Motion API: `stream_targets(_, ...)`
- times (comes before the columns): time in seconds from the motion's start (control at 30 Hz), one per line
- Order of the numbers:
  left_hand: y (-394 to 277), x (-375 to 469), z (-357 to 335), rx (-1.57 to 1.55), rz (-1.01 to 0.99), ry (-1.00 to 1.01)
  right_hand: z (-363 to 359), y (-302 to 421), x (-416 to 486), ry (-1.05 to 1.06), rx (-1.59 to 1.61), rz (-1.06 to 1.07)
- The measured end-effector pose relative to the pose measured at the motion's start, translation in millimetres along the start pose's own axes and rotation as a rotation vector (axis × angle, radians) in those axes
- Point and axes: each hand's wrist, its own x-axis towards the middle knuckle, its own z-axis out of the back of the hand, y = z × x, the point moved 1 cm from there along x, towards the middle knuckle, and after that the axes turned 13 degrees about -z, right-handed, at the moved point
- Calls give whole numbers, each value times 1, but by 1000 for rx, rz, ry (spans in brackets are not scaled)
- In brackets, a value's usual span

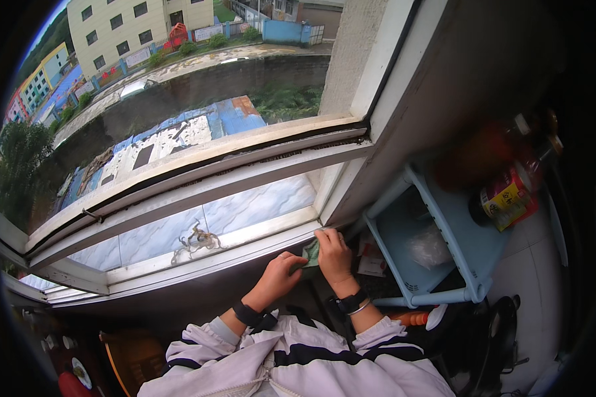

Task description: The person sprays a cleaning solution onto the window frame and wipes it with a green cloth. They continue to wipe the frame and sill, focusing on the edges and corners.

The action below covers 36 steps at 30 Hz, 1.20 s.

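Note:
Both my hands are on a small green cloth [310, 256] at the right corner of a white window frame [248, 246]. My left hand [278, 276] pinches the cloth's near left end between thumb and fingers. On its other side, my right hand [334, 254] grips the cloth, with the fingertips at the frame's lower inner corner. Part of the cloth is hidden by my fingers. Left of my hands, a tangled brown clump [199, 239] lies against the lower pane, on or behind the glass; I cannot tell which.
Close on my right stands a light blue plastic rack [449, 298] with a clear plastic bag [429, 246] and a labelled jar [506, 196]. A black pan [496, 327] lies lower right. An orange-brown slatted item [134, 360] is at lower left. Dark grime lines the window rail [278, 158].

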Motion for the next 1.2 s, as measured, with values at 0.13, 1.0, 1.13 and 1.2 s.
stream_targets(0.13, 12, -22, 17, 36, 102, 61, -18, 43, -13, 95, -7, 99)
stream_targets(1.0, 24, -46, 44, -226, 269, -15, -16, 52, 20, 130, 67, 13)
stream_targets(1.13, 25, -45, 42, -205, 246, 6, -31, 54, 19, 202, -152, -18)
stream_targets(1.2, 25, -46, 42, -199, 263, 18, -36, 58, 17, 213, -138, 1)
